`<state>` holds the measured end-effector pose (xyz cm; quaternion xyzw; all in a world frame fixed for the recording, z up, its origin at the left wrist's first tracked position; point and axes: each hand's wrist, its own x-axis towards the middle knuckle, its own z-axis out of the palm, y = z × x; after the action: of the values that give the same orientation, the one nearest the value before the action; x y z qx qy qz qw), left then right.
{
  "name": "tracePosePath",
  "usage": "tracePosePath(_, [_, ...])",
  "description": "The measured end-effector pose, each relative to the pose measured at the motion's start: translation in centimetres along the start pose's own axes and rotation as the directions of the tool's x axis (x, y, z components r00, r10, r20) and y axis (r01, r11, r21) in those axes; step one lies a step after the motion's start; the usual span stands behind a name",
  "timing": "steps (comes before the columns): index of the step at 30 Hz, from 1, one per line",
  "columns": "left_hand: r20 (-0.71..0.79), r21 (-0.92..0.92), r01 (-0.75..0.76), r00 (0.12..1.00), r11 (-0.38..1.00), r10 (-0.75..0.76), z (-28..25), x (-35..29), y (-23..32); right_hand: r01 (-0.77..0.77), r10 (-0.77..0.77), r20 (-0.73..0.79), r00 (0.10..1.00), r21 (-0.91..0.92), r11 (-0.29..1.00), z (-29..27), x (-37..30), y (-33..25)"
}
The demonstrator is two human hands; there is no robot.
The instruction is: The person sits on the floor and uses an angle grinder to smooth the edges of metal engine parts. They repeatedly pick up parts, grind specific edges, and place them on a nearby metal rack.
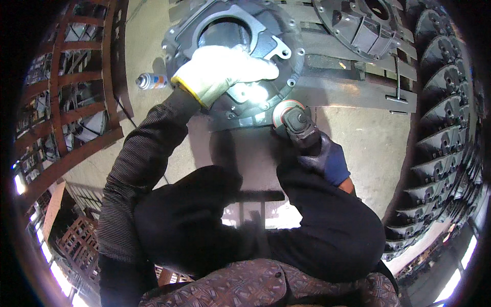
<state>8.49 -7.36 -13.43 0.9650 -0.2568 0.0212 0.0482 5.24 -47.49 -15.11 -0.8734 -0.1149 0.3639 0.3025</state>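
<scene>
The left hand [222, 71], in a white glove with a yellow cuff, lies flat and spread open on top of a large round grey metal casting [266, 30], pressing on its face just beside the big round opening in its middle. It grips nothing; the palm and fingers simply rest on the metal. The casting lies on a grey metal table [358, 138], toward its far edge, with bolt holes round its rim.

The right hand [319, 153], in a dark blue glove, is clenched around the black body of a small grinder [302, 125]. The grinder's round disc [282, 111] sits at the near rim of the casting, touching or almost touching it; which one cannot be made out.

A second grey casting [360, 23] of like shape lies further right on the table, and a thin T-shaped metal tool [398, 84] lies just beside it. A spray can [151, 81] with a white, blue and orange body lies on its side on the floor to the left of the casting. A long curved row of dark stacked castings [445, 117] runs along the right side. Rusty brown metal racks [66, 102] stand on the left. The person's dark sleeves and knees fill the lower middle of the view.
</scene>
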Motion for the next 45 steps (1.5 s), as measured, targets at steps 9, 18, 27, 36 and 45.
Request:
tracePosePath(9, [0.126,-0.182,0.162,0.982,0.970,-0.140,-1.6,1.3,1.5,0.067,-0.040,0.157,0.987,-0.168,0.984,0.7,0.9,-1.9])
tracePosePath(18, [0.113,-0.226,0.273,0.961,0.935,-0.253,-1.3,1.6,1.6,0.075,-0.020,0.175,0.984,-0.311,0.948,1.3,1.6,-2.8])
tracePosePath(27, [0.073,-0.189,0.246,0.969,0.951,-0.236,-1.1,1.7,1.6,0.098,-0.037,0.185,0.982,-0.334,0.937,1.5,1.6,-2.5])
tracePosePath(36, [0.268,-0.236,0.346,0.921,0.908,-0.282,-2.5,2.2,1.9,0.141,-0.077,0.197,0.977,-0.333,0.932,1.2,1.2,-3.2])
tracePosePath(45, [0.070,-0.169,0.232,0.972,0.958,-0.224,-1.1,1.8,1.8,0.097,-0.044,0.185,0.982,-0.290,0.952,1.1,1.4,-3.8])
